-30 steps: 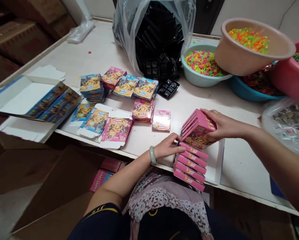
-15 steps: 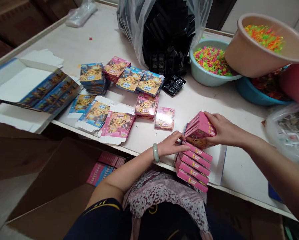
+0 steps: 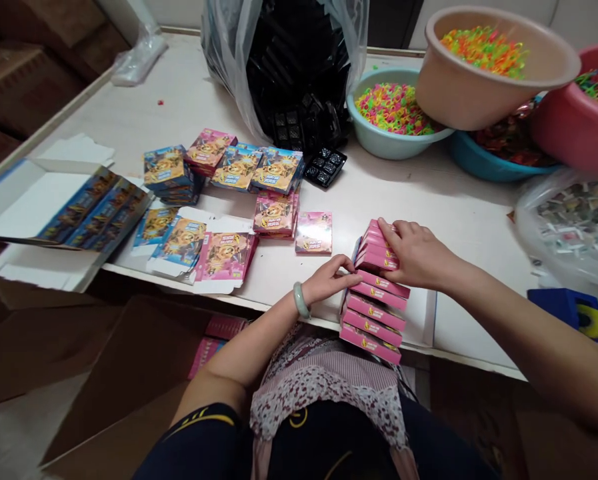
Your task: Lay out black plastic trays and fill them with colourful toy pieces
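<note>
At the far left of the tabletop (image 3: 479, 200), a blue display carton (image 3: 33, 200) lies with its flaps spread, its white inside laid bare. Next come blue boxes (image 3: 165, 167) in a short stack, with flat cartons (image 3: 181, 240) fanned in front near the edge, probably so that single pieces lift off easily. Behind, a clear bag (image 3: 223, 60) gapes toward the person, which leaves its black trays (image 3: 289, 67) within reach; a loose tray (image 3: 325, 167) sits just outside its mouth, and a lone pink box (image 3: 313, 232) lies flat nearer the front. The left hand (image 3: 329, 277) has thumb and fingertips touching the left side of a row of pink boxes (image 3: 373, 310), seemingly steadying it; whether the fingertips pinch a box cannot be told. That row is at the front edge, the boxes standing on their sides and leaning slightly unevenly, so each needs its neighbour for support. The right hand (image 3: 421, 252) is clamped over the group at the row's far end, its span apparently keeping those boxes together. Farther right, a tan bowl (image 3: 453, 93) of bright small pieces rests tilted among other basins, likely propped there to save room.
</note>
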The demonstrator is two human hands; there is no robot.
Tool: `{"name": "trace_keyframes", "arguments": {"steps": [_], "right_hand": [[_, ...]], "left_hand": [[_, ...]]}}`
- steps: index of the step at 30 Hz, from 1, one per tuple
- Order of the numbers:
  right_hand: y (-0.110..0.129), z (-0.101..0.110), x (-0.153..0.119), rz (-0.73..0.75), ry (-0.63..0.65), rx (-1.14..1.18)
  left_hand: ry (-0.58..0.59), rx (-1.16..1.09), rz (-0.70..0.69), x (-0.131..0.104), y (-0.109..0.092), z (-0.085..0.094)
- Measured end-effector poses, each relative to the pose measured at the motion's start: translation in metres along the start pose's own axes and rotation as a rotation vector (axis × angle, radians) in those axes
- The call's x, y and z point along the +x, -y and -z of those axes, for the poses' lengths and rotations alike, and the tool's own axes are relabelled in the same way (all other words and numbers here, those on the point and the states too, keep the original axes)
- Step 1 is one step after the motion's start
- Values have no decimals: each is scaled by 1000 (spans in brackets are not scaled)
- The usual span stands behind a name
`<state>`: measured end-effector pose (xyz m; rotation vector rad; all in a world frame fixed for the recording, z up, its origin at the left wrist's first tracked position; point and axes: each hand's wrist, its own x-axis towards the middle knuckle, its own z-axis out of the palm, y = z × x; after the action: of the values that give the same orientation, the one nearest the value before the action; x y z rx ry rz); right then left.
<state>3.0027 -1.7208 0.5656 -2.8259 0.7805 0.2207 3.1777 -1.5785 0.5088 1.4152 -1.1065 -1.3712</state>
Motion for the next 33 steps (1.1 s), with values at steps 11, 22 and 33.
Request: {"name": "trace_keyframes", "arguments": {"steps": [11, 22, 33], "right_hand": [[-8, -24, -25, -84, -290, 468], [97, -63, -114, -9, -343, 136], [81, -55, -106, 66, -369, 212]], "left_hand": [[-139, 138, -53, 0, 3, 13], [121, 1035, -382, 79, -61, -14], [138, 1125, -378, 69, -54, -19]]}}
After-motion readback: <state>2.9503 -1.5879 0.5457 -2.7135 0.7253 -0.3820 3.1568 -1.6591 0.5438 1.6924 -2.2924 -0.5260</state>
